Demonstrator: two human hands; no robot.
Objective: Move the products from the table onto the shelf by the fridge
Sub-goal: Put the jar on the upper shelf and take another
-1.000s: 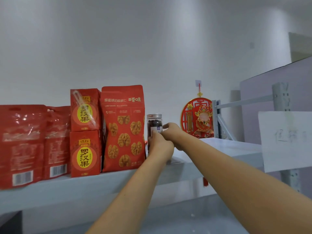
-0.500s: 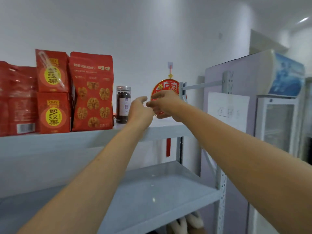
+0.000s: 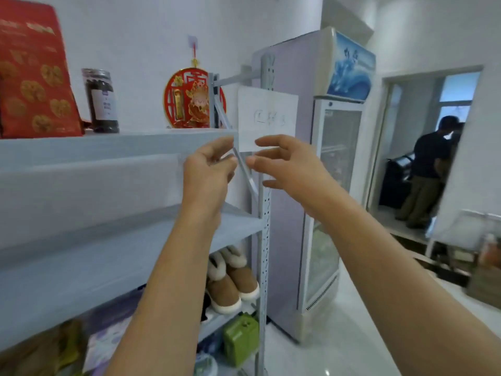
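A dark jar (image 3: 100,101) with a white label stands upright on the top board of the grey shelf (image 3: 116,143), just right of a red walnut pouch (image 3: 35,77). My left hand (image 3: 210,169) and my right hand (image 3: 284,165) hang in the air in front of the shelf's right end, below the jar's level. Both have loose fingers and hold nothing. They face each other, a small gap between their fingertips.
A red round ornament (image 3: 193,100) hangs behind the shelf's right end. A paper note (image 3: 267,118) is fixed to the shelf post. The fridge (image 3: 320,169) stands right of the shelf. Brown boots (image 3: 230,280) and a green box (image 3: 241,337) sit on lower boards. A person (image 3: 425,175) stands in the doorway.
Both hands let go of the jar, which stays on the top board, and drew back down and right. My view swung right, bringing the fridge and doorway in.
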